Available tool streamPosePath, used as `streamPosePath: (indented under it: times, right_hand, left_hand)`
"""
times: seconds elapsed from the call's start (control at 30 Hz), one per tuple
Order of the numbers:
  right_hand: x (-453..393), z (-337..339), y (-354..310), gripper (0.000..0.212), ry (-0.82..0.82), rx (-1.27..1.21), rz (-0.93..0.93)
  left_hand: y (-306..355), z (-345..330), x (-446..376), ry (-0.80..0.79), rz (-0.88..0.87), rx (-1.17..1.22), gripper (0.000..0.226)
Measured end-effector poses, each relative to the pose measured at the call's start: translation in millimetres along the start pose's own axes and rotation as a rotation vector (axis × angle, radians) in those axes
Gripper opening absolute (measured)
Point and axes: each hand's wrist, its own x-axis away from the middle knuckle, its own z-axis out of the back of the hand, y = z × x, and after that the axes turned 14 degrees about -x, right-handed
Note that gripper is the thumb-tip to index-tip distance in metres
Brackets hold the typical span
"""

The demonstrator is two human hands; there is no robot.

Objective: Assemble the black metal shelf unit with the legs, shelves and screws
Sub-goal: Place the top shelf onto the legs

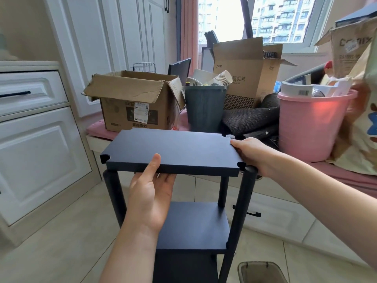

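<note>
— Shelf panel (173,150), head view: where, against each grip?
— Held level above the frame, between both hands. Left hand (151,193) under the near long edge, palm up, thumb (153,166) laid flat over the top face, the other digits hidden beneath. Pinched that way, thumb above and fingers below.
— And the right?
— Right hand (251,154) at the right short edge, curled round it, knuckles uppermost, fingertips out of sight under the panel. Holding the panel too.
— Position over the legs?
— Notched corners not seated. Near-right leg (243,203) standing just outside the near-right notch, its rounded top level with the panel edge. Near-left leg (115,197) below the near-left corner. Far-right leg (223,190) visible under the panel, running down to the lower shelf (195,225).
— Lower shelf?
— Fixed among the legs, flat, directly below the held panel; another dark level beneath it, mostly cut off by the frame's bottom edge.
— Surroundings?
— Behind, on a pink-cushioned window seat: open cardboard box (132,103), dark grey bin (204,109) stuffed with paper cups, pink bucket (312,123). White cabinet (36,139) to the left, tiled floor (61,231) below.
</note>
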Motion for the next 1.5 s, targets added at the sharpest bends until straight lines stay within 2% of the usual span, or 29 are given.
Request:
streamPosePath:
  times: [0.13, 0.27, 0.43, 0.57, 0.73, 0.9, 1.03, 1.2, 1.33, 1.5]
  right_hand:
    - [-0.8, 1.9, 0.7, 0.037, 0.023, 0.005, 0.011]
    - [-0.9, 1.2, -2.1, 0.026, 0.016, 0.016, -0.012]
    - [-4.0, 2.6, -2.0, 0.036, 0.041, -0.011, -0.027]
    - [-6.1, 1.8, 1.7, 0.034, 0.05, -0.011, -0.037]
    - [-4.9, 3.8, 6.6, 0.021, 0.082, -0.035, -0.058]
    - [-5.3, 6.2, 3.1, 0.024, 0.097, -0.119, -0.044]
    - [-8.9, 5.9, 3.4, 0.032, 0.14, -0.069, -0.04]
    - [-4.8, 3.6, -6.2, 0.023, 0.185, 0.109, 0.004]
    - [-13.6, 2.4, -11.3, 0.028, 0.209, 0.224, 0.018]
    - [-17.6, 6.1, -14.5, 0.03, 0.202, 0.237, -0.009]
  left_hand:
    - [-2.5, 0.0, -2.6, -0.011, -0.004, 0.011, 0.041]
    - [-2.9, 1.3, -2.6, -0.011, -0.012, -0.016, 0.035]
    - [-3.8, 1.5, -2.2, -0.008, -0.007, -0.026, 0.03]
    - [-1.1, 1.8, -5.3, -0.014, -0.009, -0.032, 0.043]
    - [-0.6, -0.6, -10.6, -0.017, 0.006, -0.056, 0.04]
    - [-2.6, -2.4, -11.5, -0.043, 0.036, -0.056, 0.029]
    - [-2.5, -2.8, -10.1, -0.072, 0.041, -0.075, 0.03]
    - [-1.3, -1.6, -6.4, -0.081, 0.031, -0.141, 0.029]
    - [-3.8, -4.2, -3.9, -0.076, 0.003, -0.169, 0.025]
    - [-7.7, -11.4, -1.3, -0.076, -0.042, -0.165, 0.019]
